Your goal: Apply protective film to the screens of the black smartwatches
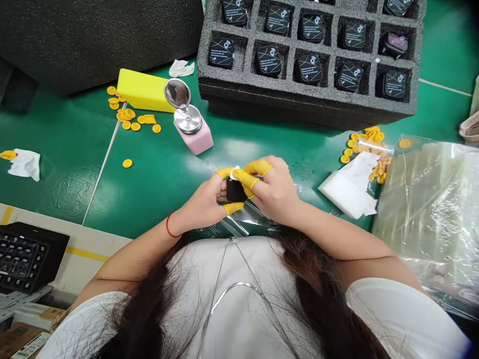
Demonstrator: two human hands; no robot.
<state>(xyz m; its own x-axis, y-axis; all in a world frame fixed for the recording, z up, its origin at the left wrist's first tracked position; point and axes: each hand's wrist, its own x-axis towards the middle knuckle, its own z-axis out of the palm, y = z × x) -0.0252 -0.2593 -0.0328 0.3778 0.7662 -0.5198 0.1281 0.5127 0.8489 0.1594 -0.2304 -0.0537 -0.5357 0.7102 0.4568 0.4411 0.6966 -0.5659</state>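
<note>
Yellow finger cots cover some fingertips on both hands. My left hand (209, 198) grips a small black square device (235, 191) by its edges, between thumb and fingers. Pinched in my right hand (275, 187) is a small white cloth (234, 173), which touches the device's upper edge. Beyond the hands stands a pink pump bottle (198, 138) with its metal lid (177, 93) flipped up. Clear plastic film (239, 222) lies on the table just below the hands.
A black foam tray (310, 92) of wrapped black devices stands at the back. Yellow block (144, 90), loose finger cots (127, 114) and a white wipe (181, 68) lie at back left. White wipes (348, 192) and clear plastic bags (430, 214) lie on the right of the green table (149, 189).
</note>
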